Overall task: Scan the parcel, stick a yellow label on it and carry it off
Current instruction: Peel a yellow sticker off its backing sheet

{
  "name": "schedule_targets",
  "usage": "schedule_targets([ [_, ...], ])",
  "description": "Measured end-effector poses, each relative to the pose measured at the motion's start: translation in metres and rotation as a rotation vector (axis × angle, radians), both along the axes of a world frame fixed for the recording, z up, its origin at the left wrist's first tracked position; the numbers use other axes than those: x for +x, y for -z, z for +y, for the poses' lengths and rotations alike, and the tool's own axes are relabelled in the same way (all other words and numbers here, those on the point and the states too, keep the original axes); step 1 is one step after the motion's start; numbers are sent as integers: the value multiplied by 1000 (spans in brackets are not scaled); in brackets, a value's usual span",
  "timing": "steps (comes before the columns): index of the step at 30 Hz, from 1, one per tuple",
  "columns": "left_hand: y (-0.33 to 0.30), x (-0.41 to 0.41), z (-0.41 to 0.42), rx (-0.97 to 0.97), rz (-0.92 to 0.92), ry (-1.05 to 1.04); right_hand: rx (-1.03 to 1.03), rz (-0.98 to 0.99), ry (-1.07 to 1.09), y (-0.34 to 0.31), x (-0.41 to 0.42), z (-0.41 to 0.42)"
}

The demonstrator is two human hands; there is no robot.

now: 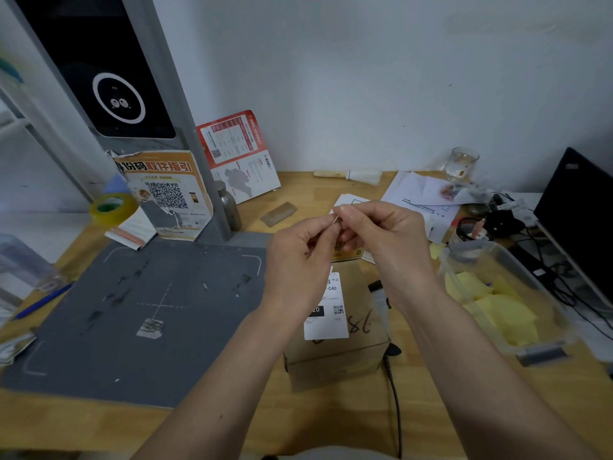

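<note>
Both hands (pixel 300 257) (pixel 378 237) pinch a yellow label (pixel 346 252) above the cardboard parcel (pixel 335 356).

Peeling should go slowly from one corner, the label kept flat; the parcel sits on the surface, right of the grey scanning mat (pixel 132 310).

Wooden table (pixel 298 423): grey mat (pixel 132 320), parcel (pixel 335 356), plastic tub (pixel 517 313).

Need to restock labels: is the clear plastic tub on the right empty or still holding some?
Not empty. Yellow labels lie piled inside the lidless clear tub, showing through its wall. How many cannot be told.
</note>
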State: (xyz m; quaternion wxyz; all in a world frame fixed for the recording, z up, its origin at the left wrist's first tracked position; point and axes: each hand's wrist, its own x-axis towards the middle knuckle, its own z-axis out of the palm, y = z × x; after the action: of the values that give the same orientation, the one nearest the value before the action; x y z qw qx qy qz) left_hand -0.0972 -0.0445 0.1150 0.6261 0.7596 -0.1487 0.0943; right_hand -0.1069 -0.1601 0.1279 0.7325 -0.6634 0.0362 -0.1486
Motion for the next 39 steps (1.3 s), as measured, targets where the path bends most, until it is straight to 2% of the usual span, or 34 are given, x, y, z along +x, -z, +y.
schedule_targets([
  [14,-1,-2,2,-21,22,-16,10,-3,-10,0,-2,3],
  [21,2,0,3,28,-15,-19,-13,-23,-33,0,-4,2],
  [26,1,2,7,147,-24,1,-173,-36,35,0,-4,0],
  [30,-2,3,8,97,32,-51,-309,11,60,-2,-3,-2],
  [31,-1,3,8,118,14,-101,-307,36,60,-2,-3,-3],
  [35,3,4,9,420,-241,-367,-200,121,68,0,-3,-5],
  [37,4,2,5,456,-327,-359,-95,141,65,0,-3,-5],
  [39,8,0,1,387,-274,-213,4,156,42,0,-2,-5],
])
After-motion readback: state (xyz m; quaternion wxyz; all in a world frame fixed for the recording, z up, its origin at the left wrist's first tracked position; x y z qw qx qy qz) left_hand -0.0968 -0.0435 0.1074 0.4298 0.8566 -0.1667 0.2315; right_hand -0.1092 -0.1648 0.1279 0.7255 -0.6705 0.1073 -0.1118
